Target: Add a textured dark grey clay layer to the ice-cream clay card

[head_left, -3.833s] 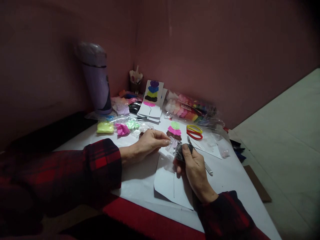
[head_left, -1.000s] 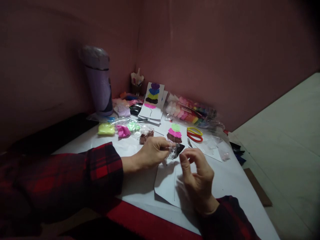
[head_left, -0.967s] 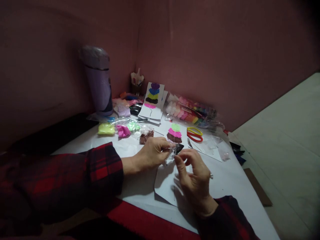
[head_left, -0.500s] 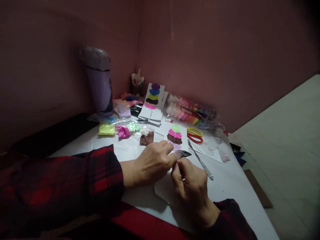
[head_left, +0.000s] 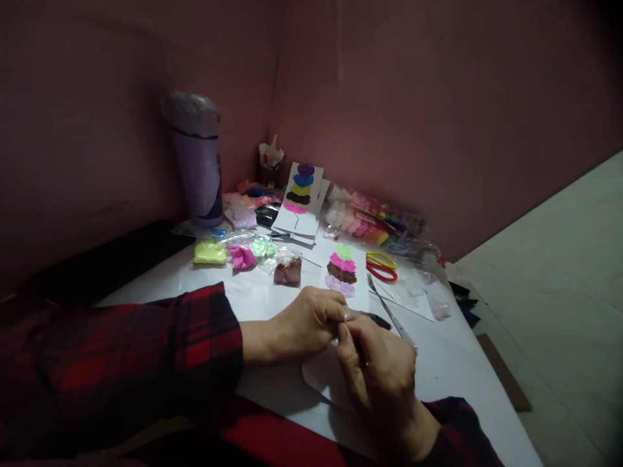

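Both hands meet over the near part of the white table. My left hand is closed, its fingertips pinching a small clear plastic packet. My right hand pinches the same packet from the near side, thumb against forefinger. A dark piece of black clay shows beyond the right fingers and seems to be in the packet. Just past the hands lies a white card with green, pink, brown and lilac clay bands. A fork with a ridged handle rests to the right, partly behind my right hand.
Bags of yellow clay, pink clay and brown clay lie left of the card. Scissors sit to its right. Behind are a sample card, a bag of colourful clay and a tall purple tumbler.
Both hands have shifted slightly right and nearer, with the packet. Its dark end now points further right, close to the fork. The lilac band of the card shows more fully.
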A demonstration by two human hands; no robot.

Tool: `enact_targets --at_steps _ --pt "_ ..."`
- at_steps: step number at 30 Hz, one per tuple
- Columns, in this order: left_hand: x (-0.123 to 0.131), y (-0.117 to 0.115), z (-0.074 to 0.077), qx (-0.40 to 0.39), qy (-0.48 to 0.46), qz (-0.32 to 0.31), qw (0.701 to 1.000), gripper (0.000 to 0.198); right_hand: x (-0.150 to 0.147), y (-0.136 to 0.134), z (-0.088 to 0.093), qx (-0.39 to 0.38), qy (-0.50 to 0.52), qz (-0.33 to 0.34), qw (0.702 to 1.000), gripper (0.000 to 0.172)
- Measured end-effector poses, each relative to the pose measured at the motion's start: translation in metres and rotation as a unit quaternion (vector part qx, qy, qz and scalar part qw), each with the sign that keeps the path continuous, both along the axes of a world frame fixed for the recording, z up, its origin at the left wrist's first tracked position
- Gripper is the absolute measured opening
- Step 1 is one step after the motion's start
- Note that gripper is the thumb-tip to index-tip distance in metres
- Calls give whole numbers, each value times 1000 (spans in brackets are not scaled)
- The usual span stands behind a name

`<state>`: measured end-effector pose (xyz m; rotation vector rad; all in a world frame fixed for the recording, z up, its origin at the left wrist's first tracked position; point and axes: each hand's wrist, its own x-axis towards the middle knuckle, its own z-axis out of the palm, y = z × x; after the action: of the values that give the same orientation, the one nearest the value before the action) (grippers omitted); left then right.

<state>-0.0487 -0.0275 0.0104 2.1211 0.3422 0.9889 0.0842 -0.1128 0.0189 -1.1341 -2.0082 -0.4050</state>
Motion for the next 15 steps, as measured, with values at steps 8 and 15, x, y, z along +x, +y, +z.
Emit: enact_targets --at_steps 8,15 --pt "2 12 11 -266 -121 -10 956 12 14 15 2 45 276 -124 952 28" --pt "-1 9 16 -284 -116 -14 952 22 5 20 -9 -223 462 -46 857 33"
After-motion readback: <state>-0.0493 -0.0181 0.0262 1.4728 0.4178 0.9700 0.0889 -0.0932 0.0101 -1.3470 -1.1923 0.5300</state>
